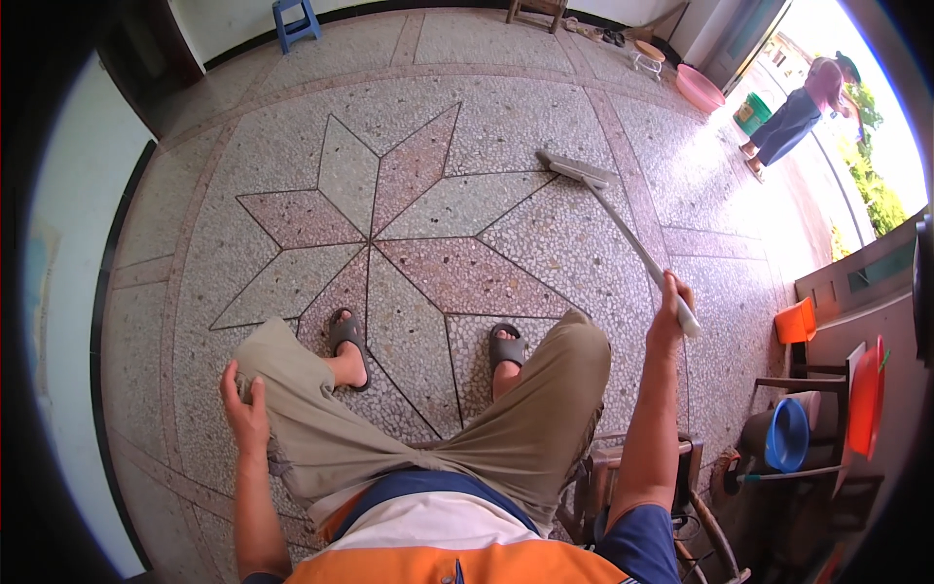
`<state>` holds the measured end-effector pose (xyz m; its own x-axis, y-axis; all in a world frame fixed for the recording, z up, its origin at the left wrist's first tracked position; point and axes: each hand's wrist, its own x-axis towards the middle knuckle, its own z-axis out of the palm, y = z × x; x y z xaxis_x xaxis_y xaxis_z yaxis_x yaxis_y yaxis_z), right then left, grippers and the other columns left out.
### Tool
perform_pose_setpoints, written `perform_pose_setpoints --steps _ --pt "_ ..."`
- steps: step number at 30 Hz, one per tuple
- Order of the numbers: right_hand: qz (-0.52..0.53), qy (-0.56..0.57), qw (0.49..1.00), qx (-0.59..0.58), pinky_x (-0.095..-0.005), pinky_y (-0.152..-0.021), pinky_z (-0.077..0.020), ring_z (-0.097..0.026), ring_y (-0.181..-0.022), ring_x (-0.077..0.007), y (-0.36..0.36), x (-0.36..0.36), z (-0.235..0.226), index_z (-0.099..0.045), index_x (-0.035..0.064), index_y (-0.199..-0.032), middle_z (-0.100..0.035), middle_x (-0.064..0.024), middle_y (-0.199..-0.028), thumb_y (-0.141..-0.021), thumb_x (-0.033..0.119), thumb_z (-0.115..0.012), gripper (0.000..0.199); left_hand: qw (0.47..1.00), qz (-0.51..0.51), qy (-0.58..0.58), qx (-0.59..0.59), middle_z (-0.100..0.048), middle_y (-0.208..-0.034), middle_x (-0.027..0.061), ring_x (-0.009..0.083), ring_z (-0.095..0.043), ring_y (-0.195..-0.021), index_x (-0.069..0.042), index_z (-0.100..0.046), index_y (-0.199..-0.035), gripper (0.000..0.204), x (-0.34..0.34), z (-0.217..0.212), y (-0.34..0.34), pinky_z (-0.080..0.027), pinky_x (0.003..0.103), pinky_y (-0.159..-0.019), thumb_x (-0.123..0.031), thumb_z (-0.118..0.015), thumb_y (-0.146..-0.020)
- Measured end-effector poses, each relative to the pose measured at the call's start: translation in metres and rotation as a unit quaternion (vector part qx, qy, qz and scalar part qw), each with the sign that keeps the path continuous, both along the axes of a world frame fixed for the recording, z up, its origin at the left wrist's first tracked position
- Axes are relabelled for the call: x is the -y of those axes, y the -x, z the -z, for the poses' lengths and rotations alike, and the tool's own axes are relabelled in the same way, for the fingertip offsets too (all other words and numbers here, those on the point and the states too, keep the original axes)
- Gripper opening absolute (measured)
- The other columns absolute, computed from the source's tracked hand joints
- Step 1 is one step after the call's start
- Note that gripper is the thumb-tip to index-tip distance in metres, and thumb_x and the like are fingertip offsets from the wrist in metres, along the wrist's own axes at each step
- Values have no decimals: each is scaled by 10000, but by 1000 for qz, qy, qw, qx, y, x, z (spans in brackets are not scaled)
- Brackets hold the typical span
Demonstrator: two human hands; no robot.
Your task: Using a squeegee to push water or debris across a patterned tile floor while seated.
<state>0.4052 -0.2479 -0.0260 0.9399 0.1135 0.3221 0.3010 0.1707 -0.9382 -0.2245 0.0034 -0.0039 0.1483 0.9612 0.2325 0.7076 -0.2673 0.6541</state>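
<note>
From the head camera, the person sits with legs apart over a speckled terrazzo floor (545,127) inlaid with a large pink and grey star pattern (375,238). The right hand (669,307) is closed around the upper end of a long grey mop handle (637,248), which slants away across the floor to a flat grey mop head (576,170) lying on the terrazzo just past the star's right-hand point. The left hand (245,409) rests against the outer side of the left knee, touching the khaki shorts (409,428); its fingers are loosely curled and hold nothing. Both feet wear dark slide sandals (348,341) planted on the lower points of the star.

Near the floor's far edge stand a small blue plastic stool (295,21) and a pink round basin (700,88), with a green bucket (751,112) beside the doorway. Outside the doorway another person (793,112) bends forward. By the floor's right edge sit an orange dustpan (796,321) and a blue bowl (786,433) on a dark stand.
</note>
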Motion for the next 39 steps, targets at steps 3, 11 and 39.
perform_pose_setpoints --steps 3,11,39 --pt "-63 10 996 57 -351 -965 -420 -569 -1040 -215 -35 -13 37 -564 46 -798 -640 -148 -1073 -881 43 -624 103 1000 2 4 4 -448 -1370 203 326 -426 -1273 12 -419 -1359 516 -1 3 -6 -337 396 -1062 -191 -594 -918" --pt "-92 64 991 72 -321 -808 -473 -583 -872 -164 30 -50 2 -563 15 -773 -630 -86 -909 -835 37 -671 127 1000 -4 -7 10 -440 -1350 203 352 -446 -1234 -2 -434 -1333 504 3 2 -4 -371 417 -1025 -181 -609 -895" --pt "-93 27 976 195 -399 -850 -506 -595 -758 -191 119 -25 -75 -498 -7 -648 -607 -88 -739 -831 -42 -560 196 1000 -8 -13 13 -469 -1325 203 356 -457 -1224 1 -457 -1310 496 1 -1 -6 -370 420 -1023 -172 -628 -878"
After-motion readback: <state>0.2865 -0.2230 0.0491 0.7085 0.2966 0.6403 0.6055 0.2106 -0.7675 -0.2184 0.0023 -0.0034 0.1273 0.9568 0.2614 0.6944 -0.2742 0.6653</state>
